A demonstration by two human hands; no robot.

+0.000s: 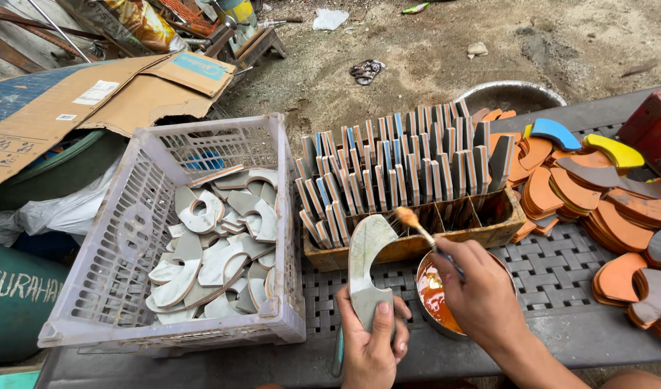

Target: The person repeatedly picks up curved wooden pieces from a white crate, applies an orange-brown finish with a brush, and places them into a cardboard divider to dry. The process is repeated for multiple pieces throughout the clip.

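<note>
Two hands are at work over the grey table (561, 288). My left hand (371, 346) is closed around the lower end of a curved grey piece (365, 263), thumb pressed on its face, so the piece stands upright above my fist with its hooked top near the brush tip. My right hand (482, 295) pinches a thin brush (424, 232), its orange bristles just beside the piece's upper edge. Under that hand sits a tin (431, 299) of orange glue. Left of me, a white crate (121, 252) holds loose grey pieces. Beyond the tin, a wooden tray (410, 245) carries rows of pieces set on edge. Right of it, orange-coated pieces (597, 202) lie stacked. Farther off, a metal bowl (511, 94) rests on the dirt.
</note>
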